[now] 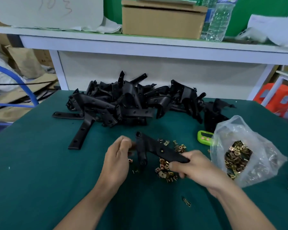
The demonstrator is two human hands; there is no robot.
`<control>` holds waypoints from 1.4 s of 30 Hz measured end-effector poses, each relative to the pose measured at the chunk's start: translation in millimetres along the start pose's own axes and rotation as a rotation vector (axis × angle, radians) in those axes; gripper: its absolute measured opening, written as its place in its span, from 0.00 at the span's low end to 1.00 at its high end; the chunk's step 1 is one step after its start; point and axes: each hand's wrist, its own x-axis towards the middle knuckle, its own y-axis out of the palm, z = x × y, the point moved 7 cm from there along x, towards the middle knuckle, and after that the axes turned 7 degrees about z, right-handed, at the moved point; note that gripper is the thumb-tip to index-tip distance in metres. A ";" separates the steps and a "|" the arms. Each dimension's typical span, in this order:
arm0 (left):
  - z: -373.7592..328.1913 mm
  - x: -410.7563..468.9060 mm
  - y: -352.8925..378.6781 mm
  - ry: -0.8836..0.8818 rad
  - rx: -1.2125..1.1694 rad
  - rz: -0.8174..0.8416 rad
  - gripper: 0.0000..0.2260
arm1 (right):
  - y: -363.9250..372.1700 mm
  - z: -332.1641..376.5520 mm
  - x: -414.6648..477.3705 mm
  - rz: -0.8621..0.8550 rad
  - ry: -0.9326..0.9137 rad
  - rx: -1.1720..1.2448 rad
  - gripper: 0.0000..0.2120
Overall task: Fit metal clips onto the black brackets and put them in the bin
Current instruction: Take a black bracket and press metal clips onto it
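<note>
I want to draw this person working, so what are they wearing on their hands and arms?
Nothing much. The left hand and right hand have no gloves, and I see no rings. The left arm and right arm are uncovered right down to the picture's bottom edge: no sleeves, no watch and no bracelet in view.

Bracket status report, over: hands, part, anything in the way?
Right hand grips black bracket by one end; left hand pinches the other end. Loose clips lie under and beside it. Nothing blocking; bin not in view.
</note>
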 end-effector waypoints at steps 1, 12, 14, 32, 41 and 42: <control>-0.7 -2.1 8.1 -0.006 -0.017 0.048 0.15 | 0.2 2.9 -1.8 -0.004 -0.016 -0.041 0.06; -2.9 -9.0 41.5 -0.003 0.068 0.107 0.11 | 19.6 22.6 0.2 -0.445 -0.292 -0.685 0.32; 1.4 -5.5 33.4 0.006 0.109 0.077 0.10 | 14.9 19.5 0.2 -0.467 -0.301 -0.570 0.28; 0.4 -8.5 23.5 0.024 0.212 0.077 0.17 | 25.8 12.1 -2.4 -0.412 -0.275 -0.433 0.23; 2.8 -8.4 27.4 -0.052 -0.009 0.100 0.07 | 26.7 14.0 -3.2 -0.439 -0.298 -0.481 0.21; 1.6 -9.2 28.7 -0.057 -0.038 0.109 0.06 | 26.3 14.0 -3.9 -0.442 -0.297 -0.491 0.21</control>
